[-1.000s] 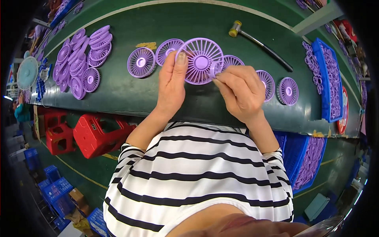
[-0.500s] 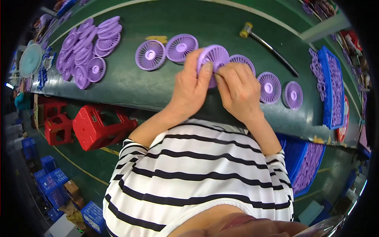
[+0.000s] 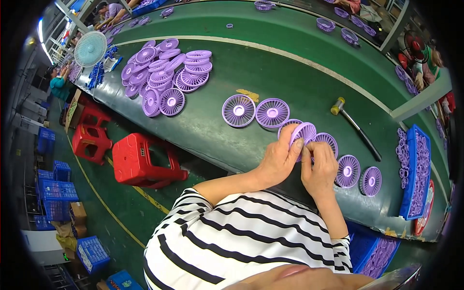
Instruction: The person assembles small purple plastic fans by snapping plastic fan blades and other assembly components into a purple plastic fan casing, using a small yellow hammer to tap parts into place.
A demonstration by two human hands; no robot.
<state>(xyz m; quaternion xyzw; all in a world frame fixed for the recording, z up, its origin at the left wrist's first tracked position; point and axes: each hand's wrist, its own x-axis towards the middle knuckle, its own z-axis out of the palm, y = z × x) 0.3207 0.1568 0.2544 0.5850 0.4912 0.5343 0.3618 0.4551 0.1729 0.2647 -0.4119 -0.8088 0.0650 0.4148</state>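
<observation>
A purple fan grille (image 3: 306, 131), round with radial slots, is held tilted above the table. My left hand (image 3: 276, 162) is closed around its left edge, with the thumb on its near face. The closed fingertips of my right hand (image 3: 320, 169) pinch at its lower right part. Whether a small piece is between those fingertips is hidden. More grilles lie in a row on the table: a grille (image 3: 239, 110) and another (image 3: 272, 112) to the left, a grille (image 3: 348, 171) and one more (image 3: 371, 181) to the right. Two others are partly covered by my hands.
A heap of purple grilles (image 3: 162, 72) lies left on the green table (image 3: 212, 140). A hammer (image 3: 360, 128) with a yellow head lies right, near a blue tray (image 3: 411, 169) of purple rings. Red stools (image 3: 130, 159) stand below the left edge. Other people work farther off.
The view has swung, so the table and my hands appear lower and farther right, with more of the far side in sight. Both hands still hold the grille.
</observation>
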